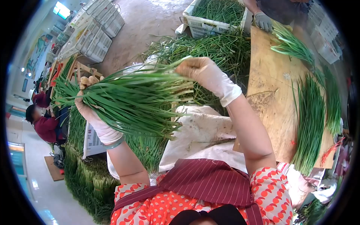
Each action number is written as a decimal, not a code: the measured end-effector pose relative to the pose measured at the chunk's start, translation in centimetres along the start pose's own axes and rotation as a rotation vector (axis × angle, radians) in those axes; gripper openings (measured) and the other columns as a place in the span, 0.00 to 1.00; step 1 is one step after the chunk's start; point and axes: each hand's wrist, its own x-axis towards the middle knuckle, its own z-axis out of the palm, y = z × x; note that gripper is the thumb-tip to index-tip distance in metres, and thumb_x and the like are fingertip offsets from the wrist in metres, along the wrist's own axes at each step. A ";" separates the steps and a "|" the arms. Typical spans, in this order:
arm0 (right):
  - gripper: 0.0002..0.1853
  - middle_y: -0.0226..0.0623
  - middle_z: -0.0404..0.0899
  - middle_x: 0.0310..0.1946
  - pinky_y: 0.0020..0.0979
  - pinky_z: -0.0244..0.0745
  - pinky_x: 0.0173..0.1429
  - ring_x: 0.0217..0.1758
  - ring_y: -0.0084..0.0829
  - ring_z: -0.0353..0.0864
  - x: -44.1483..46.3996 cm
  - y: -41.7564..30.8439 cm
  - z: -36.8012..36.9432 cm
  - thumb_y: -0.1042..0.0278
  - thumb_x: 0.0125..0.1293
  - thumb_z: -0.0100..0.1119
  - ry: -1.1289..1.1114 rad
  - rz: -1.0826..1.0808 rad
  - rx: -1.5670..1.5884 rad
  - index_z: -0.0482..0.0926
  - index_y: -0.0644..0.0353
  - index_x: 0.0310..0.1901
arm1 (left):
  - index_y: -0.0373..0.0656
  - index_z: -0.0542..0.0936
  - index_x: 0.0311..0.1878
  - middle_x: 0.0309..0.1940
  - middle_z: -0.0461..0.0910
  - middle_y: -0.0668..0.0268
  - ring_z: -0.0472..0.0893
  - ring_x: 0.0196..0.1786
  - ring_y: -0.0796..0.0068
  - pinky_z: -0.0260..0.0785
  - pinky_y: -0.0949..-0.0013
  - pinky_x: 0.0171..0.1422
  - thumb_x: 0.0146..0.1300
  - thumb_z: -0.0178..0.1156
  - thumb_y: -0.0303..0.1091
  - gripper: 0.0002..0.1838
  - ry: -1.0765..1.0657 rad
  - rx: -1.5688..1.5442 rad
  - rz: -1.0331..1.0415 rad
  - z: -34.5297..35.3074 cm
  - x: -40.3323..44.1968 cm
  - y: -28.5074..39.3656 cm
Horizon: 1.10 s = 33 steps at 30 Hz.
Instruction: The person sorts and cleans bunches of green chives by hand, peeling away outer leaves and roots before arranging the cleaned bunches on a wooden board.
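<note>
A loose bunch of garlic chives (131, 99) stretches across in front of me, leaf tips to the left and pale stem ends to the right. My left hand (92, 112), in a thin pale glove, is closed around the leafy part. Over the stem ends, my right hand (204, 73), gloved too, has its fingers pinched on a few chive stems at the bunch's upper edge. The right fingertips are slightly blurred. Below the bunch lies a soiled white cloth (204, 127).
A wooden board (268, 86) at right bears chive bundles (309, 120). A co-worker's gloved hand (263, 21) rests at its far end. Behind my hands are a heap of loose greens (213, 50) and a filled white crate (213, 28). Stacked crates (93, 33) and another person (45, 125) are left.
</note>
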 end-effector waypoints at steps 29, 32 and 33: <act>0.09 0.31 0.81 0.30 0.22 0.71 0.35 0.29 0.20 0.75 1.9 -0.9 0.8 0.68 0.66 0.58 0.444 -0.158 0.625 0.80 0.65 0.41 | 0.41 0.77 0.45 0.45 0.80 0.62 0.79 0.47 0.64 0.74 0.59 0.56 0.61 0.52 0.32 0.11 0.461 0.066 -0.263 -2.7 -0.1 -0.5; 0.09 0.31 0.81 0.30 0.23 0.72 0.36 0.30 0.21 0.76 1.4 -0.8 0.9 0.66 0.66 0.58 0.357 -0.132 0.737 0.80 0.63 0.41 | 0.41 0.76 0.47 0.45 0.80 0.62 0.78 0.48 0.64 0.73 0.59 0.57 0.62 0.51 0.33 0.13 0.501 -0.055 -0.143 -0.1 -0.4 -1.2; 0.09 0.31 0.80 0.30 0.23 0.73 0.36 0.30 0.22 0.76 1.2 -0.7 0.8 0.65 0.66 0.58 0.282 -0.110 0.847 0.80 0.62 0.42 | 0.42 0.72 0.59 0.54 0.76 0.58 0.78 0.52 0.59 0.73 0.55 0.57 0.65 0.48 0.38 0.21 0.378 -0.021 -0.198 -1.4 -0.8 -0.9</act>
